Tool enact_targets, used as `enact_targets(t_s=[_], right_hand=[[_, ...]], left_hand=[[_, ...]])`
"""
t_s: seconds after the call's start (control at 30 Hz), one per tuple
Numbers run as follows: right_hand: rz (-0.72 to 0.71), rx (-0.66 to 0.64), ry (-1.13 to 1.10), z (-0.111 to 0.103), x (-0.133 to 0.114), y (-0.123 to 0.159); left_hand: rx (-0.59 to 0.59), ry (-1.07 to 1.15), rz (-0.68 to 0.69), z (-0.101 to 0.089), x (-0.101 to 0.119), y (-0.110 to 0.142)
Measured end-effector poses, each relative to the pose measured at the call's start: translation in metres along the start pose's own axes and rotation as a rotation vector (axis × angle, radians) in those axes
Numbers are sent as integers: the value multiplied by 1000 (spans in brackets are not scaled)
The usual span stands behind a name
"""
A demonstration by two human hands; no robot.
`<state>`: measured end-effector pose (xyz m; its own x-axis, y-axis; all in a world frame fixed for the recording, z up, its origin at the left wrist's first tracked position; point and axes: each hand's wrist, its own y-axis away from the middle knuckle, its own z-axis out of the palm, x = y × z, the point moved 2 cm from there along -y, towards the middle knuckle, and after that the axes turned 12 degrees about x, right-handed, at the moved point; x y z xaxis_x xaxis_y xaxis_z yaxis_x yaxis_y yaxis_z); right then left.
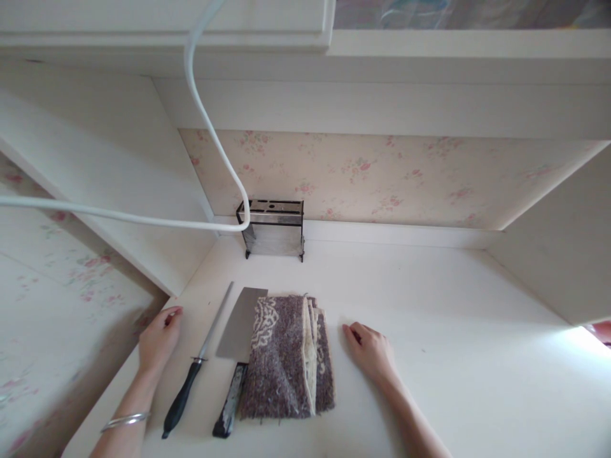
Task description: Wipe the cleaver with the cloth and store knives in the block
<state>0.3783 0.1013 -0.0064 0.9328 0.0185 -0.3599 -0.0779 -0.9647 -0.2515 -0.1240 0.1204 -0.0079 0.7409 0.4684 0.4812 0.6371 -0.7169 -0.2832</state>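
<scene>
My left hand [160, 340] rests at the counter's left edge, its fingers curled closed with nothing showing in them. Just right of it lies a honing steel [179, 397] with a black handle, its rod pointing away from me. Beside that is a cleaver [237, 324], blade away and dark handle toward me. A folded brown and cream towel [279, 362] covers part of the cleaver's right side. My right hand [370, 348] lies on the counter to the right of the towel, apart from it, also curled closed with nothing visible inside.
A metal knife rack [274, 229] with a slotted black top stands at the back wall. A white cable [210, 121] hangs across the view at upper left. White cabinets [162, 22] overhang the white counter [453, 356], with side panels left and right.
</scene>
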Motion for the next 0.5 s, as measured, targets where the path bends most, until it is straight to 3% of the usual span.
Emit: enact_targets(t_s=[0.5], right_hand=[[0,10,4,4,2,0]], left_hand=[[-13,16,-16,1,0,1]])
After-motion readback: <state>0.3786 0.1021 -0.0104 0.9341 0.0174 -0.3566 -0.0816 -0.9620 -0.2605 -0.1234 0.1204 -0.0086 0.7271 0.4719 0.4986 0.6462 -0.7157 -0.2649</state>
